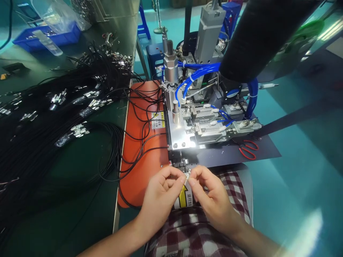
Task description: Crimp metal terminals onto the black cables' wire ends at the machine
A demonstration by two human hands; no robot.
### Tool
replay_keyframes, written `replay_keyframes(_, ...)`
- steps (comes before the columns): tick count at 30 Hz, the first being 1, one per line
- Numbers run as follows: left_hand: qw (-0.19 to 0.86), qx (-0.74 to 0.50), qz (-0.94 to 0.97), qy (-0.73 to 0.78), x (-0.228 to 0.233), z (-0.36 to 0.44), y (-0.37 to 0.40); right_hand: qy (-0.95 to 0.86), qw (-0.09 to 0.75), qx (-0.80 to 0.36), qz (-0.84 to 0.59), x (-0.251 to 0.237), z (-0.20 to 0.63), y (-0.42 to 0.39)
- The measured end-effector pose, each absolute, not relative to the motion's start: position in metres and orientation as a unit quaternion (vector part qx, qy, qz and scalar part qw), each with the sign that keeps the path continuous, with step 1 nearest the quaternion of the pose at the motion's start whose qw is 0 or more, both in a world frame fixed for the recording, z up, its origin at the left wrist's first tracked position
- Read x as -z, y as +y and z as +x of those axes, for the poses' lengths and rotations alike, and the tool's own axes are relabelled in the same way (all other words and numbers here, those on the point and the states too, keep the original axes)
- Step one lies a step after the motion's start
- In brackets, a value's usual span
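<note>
My left hand [160,194] and my right hand [211,196] meet in front of my lap, fingertips pinched together on one small silver metal connector [188,175]. They hover just below the front edge of a pneumatic machine [193,121] with a shiny steel plate, blue air hoses and a vertical cylinder. An orange base plate [139,142] sits under the machine's left side, with thin black cables [139,125] looping across it. A label with a yellow arrow [183,198] shows between my hands.
A large heap of black cables with metal ends [61,117] covers the dark green table to the left. A blue bin [48,35] holding a clear bag stands at the far left. Red-handled scissors [248,148] lie right of the machine. My checked clothing [193,232] fills the bottom.
</note>
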State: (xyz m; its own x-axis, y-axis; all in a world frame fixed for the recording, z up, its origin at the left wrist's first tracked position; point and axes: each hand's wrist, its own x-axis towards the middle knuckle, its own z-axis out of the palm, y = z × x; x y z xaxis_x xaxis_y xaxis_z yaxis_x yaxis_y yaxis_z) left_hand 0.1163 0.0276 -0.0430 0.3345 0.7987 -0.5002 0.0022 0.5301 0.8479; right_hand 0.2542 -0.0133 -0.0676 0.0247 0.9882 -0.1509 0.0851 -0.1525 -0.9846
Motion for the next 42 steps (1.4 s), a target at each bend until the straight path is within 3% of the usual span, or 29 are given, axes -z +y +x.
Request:
replay_keyframes(9,0.73,-0.225,0.398,0.509,0.052,0.114,0.032,-0.375,0.44,-0.603,-0.55,0.07,0.254,-0.009)
replay_keyframes(19,0.718,-0.238,0.424,0.497,0.05,0.113,0.03,-0.464,0.429,-0.476,-0.612,0.063,0.254,-0.006)
replay_keyframes(26,0.718,-0.258,0.425,0.487,0.045,0.114,0.028,-0.403,0.43,-0.589,-0.554,0.058,0.255,-0.001)
replay_keyframes(42,0.745,-0.282,0.392,0.46,0.049,0.115,0.025,-0.367,0.46,-0.61,-0.531,0.06,0.252,-0.002)
